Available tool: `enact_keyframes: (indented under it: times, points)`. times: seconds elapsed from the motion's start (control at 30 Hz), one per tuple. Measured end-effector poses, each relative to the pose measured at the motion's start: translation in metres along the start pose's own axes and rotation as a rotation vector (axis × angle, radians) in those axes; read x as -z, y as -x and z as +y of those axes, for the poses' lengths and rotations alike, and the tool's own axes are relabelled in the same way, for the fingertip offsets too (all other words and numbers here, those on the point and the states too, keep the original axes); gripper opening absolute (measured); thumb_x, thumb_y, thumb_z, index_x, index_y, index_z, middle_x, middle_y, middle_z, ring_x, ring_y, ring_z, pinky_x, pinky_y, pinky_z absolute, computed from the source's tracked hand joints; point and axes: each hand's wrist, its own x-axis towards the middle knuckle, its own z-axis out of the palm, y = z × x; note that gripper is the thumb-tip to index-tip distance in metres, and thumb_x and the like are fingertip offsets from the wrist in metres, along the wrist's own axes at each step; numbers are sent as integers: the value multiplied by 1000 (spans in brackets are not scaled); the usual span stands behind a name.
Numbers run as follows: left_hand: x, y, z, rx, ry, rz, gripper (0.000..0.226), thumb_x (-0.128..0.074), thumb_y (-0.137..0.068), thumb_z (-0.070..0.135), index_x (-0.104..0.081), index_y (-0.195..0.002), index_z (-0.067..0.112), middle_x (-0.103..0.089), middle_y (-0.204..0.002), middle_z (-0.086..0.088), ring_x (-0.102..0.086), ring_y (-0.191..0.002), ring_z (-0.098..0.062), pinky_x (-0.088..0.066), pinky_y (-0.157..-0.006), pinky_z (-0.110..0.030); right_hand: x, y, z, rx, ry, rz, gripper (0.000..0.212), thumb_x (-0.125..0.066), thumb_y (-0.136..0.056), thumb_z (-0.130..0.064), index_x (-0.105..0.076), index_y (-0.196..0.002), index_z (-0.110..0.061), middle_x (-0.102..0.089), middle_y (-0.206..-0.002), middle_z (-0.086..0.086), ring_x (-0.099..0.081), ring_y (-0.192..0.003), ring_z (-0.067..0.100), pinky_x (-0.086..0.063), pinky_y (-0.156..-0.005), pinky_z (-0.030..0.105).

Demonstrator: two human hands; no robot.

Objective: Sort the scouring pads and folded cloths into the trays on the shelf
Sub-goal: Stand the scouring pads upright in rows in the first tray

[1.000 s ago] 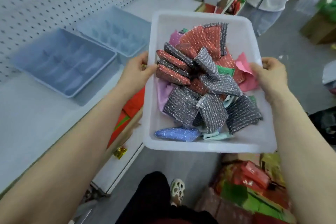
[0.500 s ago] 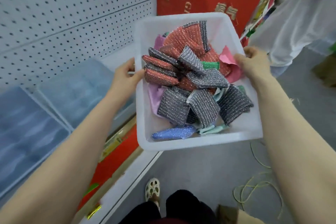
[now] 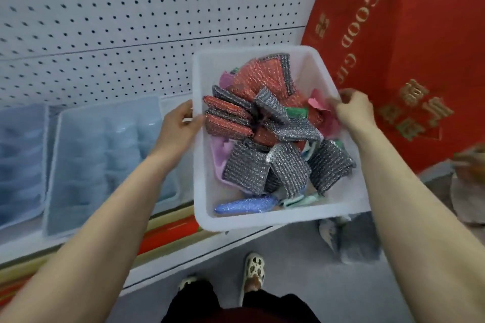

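I hold a white plastic bin (image 3: pixel 202 191) in front of me, its left part over the shelf. My left hand (image 3: pixel 178 126) grips its left rim and my right hand (image 3: pixel 354 110) grips its right rim. Inside lies a heap of scouring pads: several silver-grey ones (image 3: pixel 246 168), several red ones (image 3: pixel 228 119) and a blue one (image 3: pixel 246 204). Folded cloths in pink (image 3: pixel 321 110), purple (image 3: pixel 217 149) and green (image 3: pixel 296 113) show between and under the pads. Two pale blue divided trays stand on the white shelf at the left, one (image 3: pixel 105 160) near my left hand, the other (image 3: pixel 21 160) cut off by the frame edge.
A white pegboard wall (image 3: pixel 131 21) rises behind the shelf. A tall red gift box (image 3: pixel 420 47) with gold lettering stands at the right. Below are the shelf's front edge (image 3: pixel 170 257), grey floor, my feet and a grey cloth bundle (image 3: pixel 351 241).
The view has swung toward the shelf and pegboard. The bin, still held by both hands, has moved closer to the shelf beside the blue trays. The person in white has left the frame.
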Motion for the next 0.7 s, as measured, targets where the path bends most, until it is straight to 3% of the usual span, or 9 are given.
enact_keyframes:
  times: [0.2, 0.37, 0.5, 0.6, 0.63, 0.7]
  points:
    - [-23, -1, 2, 56, 47, 133, 25, -55, -97, 15, -62, -120, 24, -64, -94, 17, -59, -85, -6, -45, -71, -24, -22, -61, -1, 64, 131, -134, 41, -61, -91, -33, -61, -127, -15, -66, -125, 11, -63, -108, 30, -50, -93, 39]
    - [-27, -4, 2, 68, 53, 154, 21, -55, -97, 16, -62, -117, 21, -65, -91, 14, -58, -77, -3, -43, -63, -18, -38, -85, -6, 212, 231, -131, 35, -58, -92, -26, -62, -123, -10, -67, -118, 14, -62, -98, 29, -41, -77, 29]
    - [-28, -8, 2, 110, -78, 179, 33, -59, -95, 19, -57, -128, 16, -63, -101, 3, -59, -80, -11, -46, -74, -29, -42, -97, -18, 270, 353, -162, 41, -57, -91, -23, -57, -129, -9, -66, -119, 19, -63, -101, 35, -47, -81, 35]
    - [-26, -12, 6, 61, -298, 261, 61, -64, -89, 11, -38, -144, 14, -43, -126, -9, -52, -101, -18, -44, -91, -29, -40, -91, -43, 448, 334, -75, 41, -59, -90, -24, -56, -130, -14, -63, -118, 16, -60, -107, 36, -49, -92, 44]
    - [-26, -14, 12, -15, -374, 252, 65, -64, -86, 9, -37, -145, 16, -39, -134, -11, -49, -112, -21, -41, -99, -32, -40, -84, -54, 501, 257, -104, 37, -60, -92, -27, -57, -127, -16, -64, -114, 9, -61, -105, 31, -50, -91, 42]
    - [-26, -23, 24, -162, -509, 129, 70, -63, -81, 15, -37, -146, 21, -32, -148, -9, -33, -136, -25, -29, -114, -37, -40, -63, -80, 544, 124, -357, 37, -63, -91, -42, -59, -120, -21, -63, -105, -5, -61, -98, 17, -50, -86, 35]
